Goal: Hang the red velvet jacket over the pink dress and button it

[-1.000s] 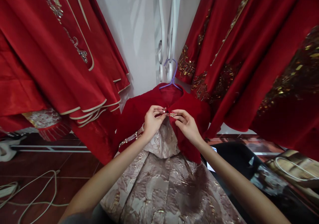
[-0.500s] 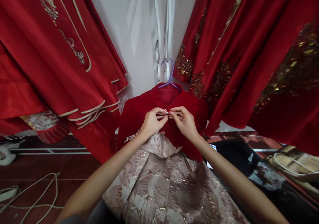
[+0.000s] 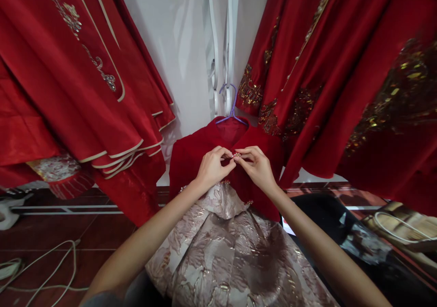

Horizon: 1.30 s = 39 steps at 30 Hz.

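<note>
Both arms reach forward from the lower edge of the view, bare along the whole visible length. The left forearm [image 3: 150,241] enters from lower left and the right forearm [image 3: 321,252] from lower right, converging toward the centre. The left hand [image 3: 212,167] and right hand [image 3: 258,168] meet at mid-frame, fingertips close together. On each hand, thumb and forefinger are pinched closed and the remaining fingers are curled. The backs of both hands face the camera. Both wrists are nearly straight.
</note>
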Available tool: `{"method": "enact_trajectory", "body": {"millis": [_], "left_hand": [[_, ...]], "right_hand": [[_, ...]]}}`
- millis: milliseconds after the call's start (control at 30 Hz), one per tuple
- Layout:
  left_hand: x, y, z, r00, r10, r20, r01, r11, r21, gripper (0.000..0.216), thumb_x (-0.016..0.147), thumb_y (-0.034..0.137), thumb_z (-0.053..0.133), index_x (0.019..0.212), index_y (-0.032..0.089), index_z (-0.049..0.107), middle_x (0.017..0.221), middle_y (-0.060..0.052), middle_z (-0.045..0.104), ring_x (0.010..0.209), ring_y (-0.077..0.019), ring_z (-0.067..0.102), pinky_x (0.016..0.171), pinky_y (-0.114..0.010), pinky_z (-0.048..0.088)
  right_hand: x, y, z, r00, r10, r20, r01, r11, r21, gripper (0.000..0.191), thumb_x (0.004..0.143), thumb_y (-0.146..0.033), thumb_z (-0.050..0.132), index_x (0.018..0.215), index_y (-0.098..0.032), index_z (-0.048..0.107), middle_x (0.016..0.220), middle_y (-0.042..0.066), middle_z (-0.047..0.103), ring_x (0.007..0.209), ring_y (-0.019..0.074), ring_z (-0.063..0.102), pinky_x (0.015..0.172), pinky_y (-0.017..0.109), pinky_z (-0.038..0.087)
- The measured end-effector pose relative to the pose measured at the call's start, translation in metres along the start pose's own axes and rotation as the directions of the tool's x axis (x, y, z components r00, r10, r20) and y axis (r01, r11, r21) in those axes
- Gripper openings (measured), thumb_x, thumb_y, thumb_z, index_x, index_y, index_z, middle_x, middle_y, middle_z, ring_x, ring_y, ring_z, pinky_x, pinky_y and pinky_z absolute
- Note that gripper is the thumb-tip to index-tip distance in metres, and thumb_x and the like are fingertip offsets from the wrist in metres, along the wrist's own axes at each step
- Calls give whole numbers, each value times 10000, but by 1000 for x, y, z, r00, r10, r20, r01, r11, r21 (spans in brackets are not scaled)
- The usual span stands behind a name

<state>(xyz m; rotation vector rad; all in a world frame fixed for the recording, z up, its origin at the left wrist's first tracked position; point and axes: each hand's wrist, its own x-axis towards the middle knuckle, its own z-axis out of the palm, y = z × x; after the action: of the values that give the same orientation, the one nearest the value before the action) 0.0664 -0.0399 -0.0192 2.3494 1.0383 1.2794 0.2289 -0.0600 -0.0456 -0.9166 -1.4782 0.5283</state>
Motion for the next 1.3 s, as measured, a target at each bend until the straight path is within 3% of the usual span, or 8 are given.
{"method": "enact_trajectory", "body": {"millis": [367,533,633,767,867,1000,1167,1300], "left_hand": [[3,10,-9,993,78,91,-98,967,235,98,831,229,552,852,209,646,871,-18,654,765,-156,615,663,-249,468],[-14,10,-5,998,-22,56,12,983,183,175,881,245,493,984,234,634,991,-28,649,845,-163,629,734,-264,488],[-40,7,0,995,-95,-20,97,978,182,280,869,228,499,1140,233,571,1100,-56,605,966,-193,606,840,-311,485],[-76,-1,3,990,-112,-82,135,923,359,436,821,203,541,1254,215,493,1168,-96,559,1126,-267,513,928,-406,427],[-89,-7,-3,987,-118,-110,156,870,468,388,836,183,512,1222,222,520,1135,-90,583,1093,-272,518,915,-429,394],[-92,-10,-13,986,-92,-139,152,841,519,260,840,194,520,1086,238,590,1035,-67,624,983,-252,559,892,-420,374],[-88,-19,-32,967,-187,-174,246,865,437,167,894,270,472,989,229,603,937,-58,676,883,-242,613,827,-383,424],[-78,-21,-53,938,-330,-108,343,926,157,168,881,325,507,993,241,599,880,-31,699,768,-202,658,698,-302,480]], "right_hand": [[5,-6,-8,994,-1,111,4,1000,-26,289,807,-389,651,1039,-217,662,1035,54,483,866,152,623,750,318,598],[-15,-6,5,999,-7,36,8,1000,-30,394,870,-327,555,1252,-259,486,1133,67,431,932,149,588,828,342,561],[-42,0,17,995,25,-92,-43,979,-200,457,809,-327,617,1211,-221,426,1003,49,462,804,158,557,694,332,557],[-74,14,28,1000,-18,-6,13,888,-459,462,754,-272,639,1162,-196,434,989,74,469,879,222,518,714,372,518],[-86,27,36,992,-96,77,123,793,-597,453,770,-176,571,1205,-194,448,1055,115,471,988,270,488,828,446,468],[-84,43,45,993,-119,0,84,696,-713,409,780,-141,521,1184,-206,501,997,113,500,917,277,505,796,463,449],[-70,35,22,992,-38,-120,-32,848,-529,228,825,-208,491,1044,-204,555,950,81,588,873,235,574,779,371,466],[-56,8,-19,964,183,-192,-239,913,-331,179,831,-335,543,943,-203,588,762,18,637,687,192,593,653,300,465]]}}
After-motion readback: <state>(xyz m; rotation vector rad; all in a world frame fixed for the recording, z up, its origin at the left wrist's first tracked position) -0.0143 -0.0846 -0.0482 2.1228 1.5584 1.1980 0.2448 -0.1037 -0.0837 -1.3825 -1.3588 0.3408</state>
